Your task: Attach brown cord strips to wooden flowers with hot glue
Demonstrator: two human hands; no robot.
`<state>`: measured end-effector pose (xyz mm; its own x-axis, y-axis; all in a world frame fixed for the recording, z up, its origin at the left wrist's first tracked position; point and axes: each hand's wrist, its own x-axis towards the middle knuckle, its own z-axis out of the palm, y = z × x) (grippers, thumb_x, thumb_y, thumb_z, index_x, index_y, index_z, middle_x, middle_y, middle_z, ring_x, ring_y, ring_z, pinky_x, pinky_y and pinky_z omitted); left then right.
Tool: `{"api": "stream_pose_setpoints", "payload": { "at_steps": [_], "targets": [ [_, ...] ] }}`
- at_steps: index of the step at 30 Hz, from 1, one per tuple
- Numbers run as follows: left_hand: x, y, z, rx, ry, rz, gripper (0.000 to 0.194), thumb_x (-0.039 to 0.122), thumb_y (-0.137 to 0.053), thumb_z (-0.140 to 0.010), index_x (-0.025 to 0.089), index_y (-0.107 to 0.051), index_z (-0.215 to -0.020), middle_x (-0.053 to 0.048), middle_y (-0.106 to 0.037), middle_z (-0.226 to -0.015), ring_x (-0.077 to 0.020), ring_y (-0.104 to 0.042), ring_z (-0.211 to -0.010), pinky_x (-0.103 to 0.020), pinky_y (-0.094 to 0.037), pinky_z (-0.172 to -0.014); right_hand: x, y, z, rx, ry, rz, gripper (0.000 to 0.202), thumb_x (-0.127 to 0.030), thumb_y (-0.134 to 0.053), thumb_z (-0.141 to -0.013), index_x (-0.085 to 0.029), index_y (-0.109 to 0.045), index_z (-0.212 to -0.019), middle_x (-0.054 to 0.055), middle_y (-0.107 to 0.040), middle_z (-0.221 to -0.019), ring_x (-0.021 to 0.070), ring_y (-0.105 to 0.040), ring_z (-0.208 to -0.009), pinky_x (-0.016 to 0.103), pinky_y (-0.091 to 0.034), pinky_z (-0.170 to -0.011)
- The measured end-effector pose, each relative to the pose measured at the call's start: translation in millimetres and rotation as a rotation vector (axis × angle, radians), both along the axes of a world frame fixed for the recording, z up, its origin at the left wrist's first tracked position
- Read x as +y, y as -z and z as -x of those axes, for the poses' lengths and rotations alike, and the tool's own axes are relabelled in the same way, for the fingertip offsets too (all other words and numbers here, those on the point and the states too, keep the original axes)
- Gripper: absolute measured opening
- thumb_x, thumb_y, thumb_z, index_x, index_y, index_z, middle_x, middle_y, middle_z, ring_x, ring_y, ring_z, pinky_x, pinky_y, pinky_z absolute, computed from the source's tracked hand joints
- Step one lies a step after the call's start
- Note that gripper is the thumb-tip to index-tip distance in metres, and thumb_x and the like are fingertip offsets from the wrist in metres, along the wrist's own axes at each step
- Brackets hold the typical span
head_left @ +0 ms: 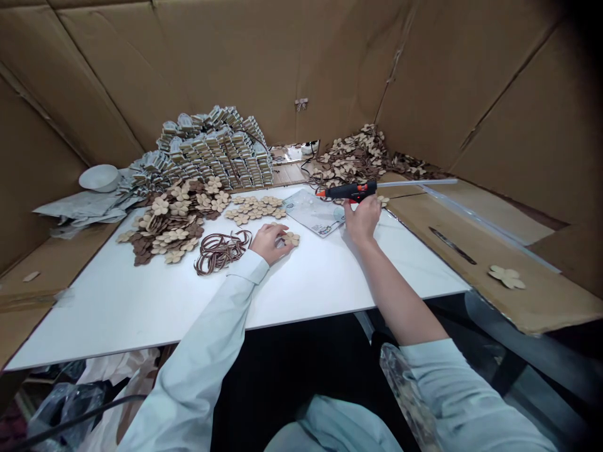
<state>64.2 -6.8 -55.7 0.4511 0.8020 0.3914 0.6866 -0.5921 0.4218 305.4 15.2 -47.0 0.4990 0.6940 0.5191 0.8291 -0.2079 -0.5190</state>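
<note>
My right hand (pixel 363 221) grips a black hot glue gun (pixel 351 191) with an orange nozzle that points left. A clear glue stick (pixel 414 183) sticks out of its back end. On the white board, my left hand (pixel 269 243) curls its fingers and thumb around the edge of a beige flower cutout (pixel 292 239). Just left of that hand lies a bundle of brown cords (pixel 221 252). Behind it, several beige flowers (pixel 257 209) are spread flat. A clear plastic sheet (pixel 313 212) lies beneath the glue gun's nozzle.
A heap of beige and brown flowers (pixel 176 220) stands at the left, before tall stacks of small packed pieces (pixel 211 154). More flowers with cords (pixel 353 154) are piled at the back right. Tweezers (pixel 452 245) and a loose flower (pixel 506 277) lie on the cardboard. Cardboard walls (pixel 264 56) surround the board.
</note>
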Motion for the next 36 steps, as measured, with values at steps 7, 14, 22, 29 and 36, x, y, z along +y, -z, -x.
{"api": "stream_pose_setpoints", "payload": {
  "at_steps": [7, 14, 22, 29, 36],
  "targets": [
    [1.0, 1.3, 0.1, 0.011, 0.003, 0.001, 0.042, 0.036, -0.060, -0.064, 0.018, -0.054, -0.101, -0.004, -0.063, -0.087, -0.0203, -0.050, -0.090, -0.034, -0.041, -0.084, 1.4, 3.7, -1.6, -0.036, 0.003, 0.006, 0.060, -0.032, -0.046, -0.076, 0.010, -0.036, -0.118, 0.029, -0.045, -0.116, 0.0322, -0.037, -0.108, 0.042, -0.028, -0.090],
    [1.0, 0.8, -0.1, 0.016, 0.008, -0.004, 0.042, 0.037, -0.060, -0.065, 0.017, -0.054, -0.101, -0.004, -0.064, -0.087, -0.0202, -0.050, -0.090, -0.034, -0.041, -0.083, 1.4, 5.3, -2.4, -0.054, -0.009, 0.016, 0.055, -0.031, -0.047, -0.075, 0.004, -0.037, -0.117, 0.027, -0.046, -0.113, 0.0309, -0.038, -0.107, 0.043, -0.028, -0.088],
    [0.1, -0.7, -0.5, 0.026, 0.001, 0.018, 0.041, 0.037, -0.060, -0.065, 0.018, -0.054, -0.101, -0.004, -0.064, -0.087, -0.0208, -0.050, -0.090, -0.034, -0.041, -0.083, 1.3, 4.9, -0.9, -0.051, -0.020, 0.068, 0.054, -0.027, -0.048, -0.073, 0.003, -0.037, -0.117, 0.025, -0.045, -0.115, 0.0300, -0.037, -0.107, 0.042, -0.027, -0.088],
    [-1.9, -4.2, -1.0, 0.036, 0.006, 0.035, 0.041, 0.039, -0.060, -0.065, 0.019, -0.054, -0.100, -0.004, -0.063, -0.087, -0.0203, -0.050, -0.090, -0.034, -0.041, -0.083, -0.5, 4.6, 0.2, -0.119, -0.067, 0.179, 0.046, -0.025, -0.049, -0.069, -0.005, -0.043, -0.110, 0.019, -0.051, -0.105, 0.0280, -0.040, -0.098, 0.042, -0.028, -0.084],
    [-0.6, -1.9, -0.6, 0.037, 0.012, 0.028, 0.041, 0.040, -0.059, -0.066, 0.018, -0.054, -0.101, -0.003, -0.063, -0.087, -0.0204, -0.050, -0.090, -0.033, -0.041, -0.082, -0.6, 4.8, 1.1, -0.104, -0.071, 0.170, 0.045, -0.025, -0.049, -0.069, -0.005, -0.045, -0.109, 0.019, -0.051, -0.105, 0.0285, -0.040, -0.099, 0.043, -0.029, -0.084]
  ]
}}
